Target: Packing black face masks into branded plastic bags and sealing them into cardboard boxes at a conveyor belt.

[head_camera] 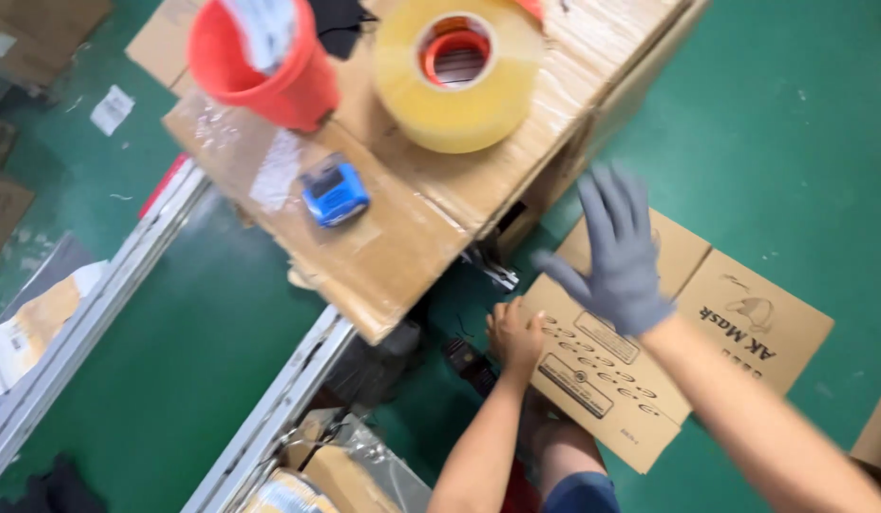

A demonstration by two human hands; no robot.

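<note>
A flattened brown cardboard box (640, 380) with black print lies on the green floor. My left hand (516, 337), bare, is curled over the box's left edge and grips it. My right hand (619, 255) wears a grey glove. It hovers above the far part of the box with its fingers spread and nothing in it. It is blurred by motion.
A cardboard-covered table (412, 218) stands at the upper left, holding a red bucket (269, 71), a large roll of clear tape (456, 76) and a small blue device (335, 192). Metal rails (269, 418) run diagonally at the lower left. More cardboard lies at the left and right edges.
</note>
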